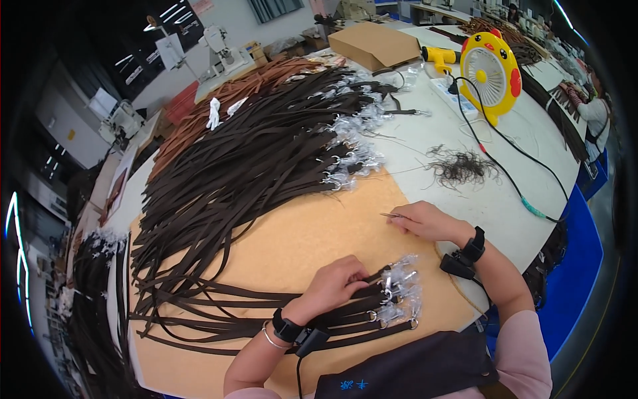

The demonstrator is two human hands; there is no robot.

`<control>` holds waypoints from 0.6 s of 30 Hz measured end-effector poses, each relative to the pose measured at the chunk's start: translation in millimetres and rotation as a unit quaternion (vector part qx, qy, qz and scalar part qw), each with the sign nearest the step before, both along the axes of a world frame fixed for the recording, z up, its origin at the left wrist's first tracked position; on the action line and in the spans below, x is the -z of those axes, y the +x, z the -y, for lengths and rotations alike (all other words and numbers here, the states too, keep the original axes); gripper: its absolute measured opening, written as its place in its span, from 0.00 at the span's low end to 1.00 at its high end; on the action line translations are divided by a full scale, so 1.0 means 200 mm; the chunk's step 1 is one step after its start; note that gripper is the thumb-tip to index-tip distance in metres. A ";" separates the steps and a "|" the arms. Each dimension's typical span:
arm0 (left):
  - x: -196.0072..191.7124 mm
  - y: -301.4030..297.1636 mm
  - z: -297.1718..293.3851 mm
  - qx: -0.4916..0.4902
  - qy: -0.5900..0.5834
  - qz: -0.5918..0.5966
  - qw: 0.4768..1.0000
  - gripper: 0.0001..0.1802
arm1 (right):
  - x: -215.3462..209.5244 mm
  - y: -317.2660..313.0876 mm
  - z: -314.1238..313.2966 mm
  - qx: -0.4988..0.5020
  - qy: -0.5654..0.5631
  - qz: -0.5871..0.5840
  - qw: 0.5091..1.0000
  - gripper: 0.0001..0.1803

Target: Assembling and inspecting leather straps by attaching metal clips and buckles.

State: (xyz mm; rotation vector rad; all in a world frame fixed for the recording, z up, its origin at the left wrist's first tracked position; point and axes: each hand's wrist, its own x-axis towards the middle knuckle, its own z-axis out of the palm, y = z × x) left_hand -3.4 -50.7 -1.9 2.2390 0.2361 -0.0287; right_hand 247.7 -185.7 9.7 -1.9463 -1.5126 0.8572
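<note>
My left hand (335, 279) is closed on one dark brown strap (379, 273) near its end, where a metal ring and clear plastic wrapping show. Several more such straps (359, 320) lie side by side under and beside this hand, their plastic-wrapped hardware (401, 292) bunched at the right ends. Farther off to the right, my right hand (425, 221) pinches a thin pointed metal tool (393, 215), its tip toward the left. Most of the tool is hidden in the fingers, so its kind cannot be made out. It is apart from the straps.
A large heap of dark straps (246, 153) covers the far left, with brown straps (189, 126) behind. Loose thread clippings (462, 166) lie on the white table (425, 143). A yellow fan (490, 73), its cable, a yellow heat gun (440, 58) and a cardboard box (374, 45) stand behind.
</note>
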 end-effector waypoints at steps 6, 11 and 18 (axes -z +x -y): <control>-0.19 -0.15 -0.34 -0.044 0.214 0.087 0.972 0.13 | -0.03 -0.02 -0.07 0.021 0.056 0.169 0.984 0.14; -0.09 -0.29 -0.97 -0.329 0.523 -0.082 0.782 0.17 | -0.05 -0.09 -0.18 -0.008 0.099 0.181 0.978 0.14; -0.02 -0.48 -0.93 -0.355 0.518 -0.223 0.745 0.21 | -0.03 -0.09 -0.25 -0.052 0.075 0.159 0.983 0.14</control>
